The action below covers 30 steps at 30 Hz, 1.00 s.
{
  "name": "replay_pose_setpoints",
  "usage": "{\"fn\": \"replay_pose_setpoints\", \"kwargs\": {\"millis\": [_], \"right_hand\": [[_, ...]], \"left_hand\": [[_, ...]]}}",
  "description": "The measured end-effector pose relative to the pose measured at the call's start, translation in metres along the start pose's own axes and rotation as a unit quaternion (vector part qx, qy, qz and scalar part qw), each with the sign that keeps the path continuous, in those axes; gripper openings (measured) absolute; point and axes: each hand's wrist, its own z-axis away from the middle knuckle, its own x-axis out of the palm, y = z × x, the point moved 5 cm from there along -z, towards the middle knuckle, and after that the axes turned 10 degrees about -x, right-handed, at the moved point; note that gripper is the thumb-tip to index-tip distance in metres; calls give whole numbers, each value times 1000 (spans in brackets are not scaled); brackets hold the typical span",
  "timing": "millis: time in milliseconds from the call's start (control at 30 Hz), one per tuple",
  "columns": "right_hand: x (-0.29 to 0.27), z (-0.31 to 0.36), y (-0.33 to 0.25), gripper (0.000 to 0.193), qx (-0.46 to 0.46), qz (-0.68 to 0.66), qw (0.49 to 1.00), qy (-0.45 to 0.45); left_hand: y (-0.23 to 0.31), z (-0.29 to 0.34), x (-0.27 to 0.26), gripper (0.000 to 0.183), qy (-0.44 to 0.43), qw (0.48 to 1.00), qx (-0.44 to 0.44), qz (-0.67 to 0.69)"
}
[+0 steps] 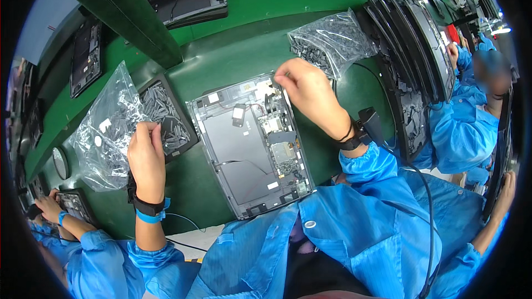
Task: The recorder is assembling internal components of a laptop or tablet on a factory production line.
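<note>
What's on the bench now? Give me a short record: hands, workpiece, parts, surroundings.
Left hand: pinched, near the dark parts tray; held piece unclear
Right hand: at the workpiece's upper right corner; held piece unclear
Workpiece: opened tablet-like device, circuitry exposed, on green bench
Parts: small grey strips in the tray; clear plastic bags of dark pieces left and right
Surroundings: stacked dark device panels at right

Tray (190, 132) left, chassis (235, 147) centre; bag (339, 39) behind, right
</note>
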Motion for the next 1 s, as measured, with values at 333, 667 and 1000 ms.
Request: {"fn": "replay_pose_setpoints", "kwargs": {"millis": [333, 667, 1000], "right_hand": [[13, 10, 34, 10, 157, -254, 953, 48], [15, 6, 28, 14, 90, -105, 990, -4], [16, 5, 26, 14, 111, -145, 982, 37]], "left_hand": [[-6, 1, -3, 10, 11, 998, 0, 64], [31, 3, 2, 7, -89, 956, -84, 265], [67, 6, 39, 8, -262, 876, -131, 384]]}}
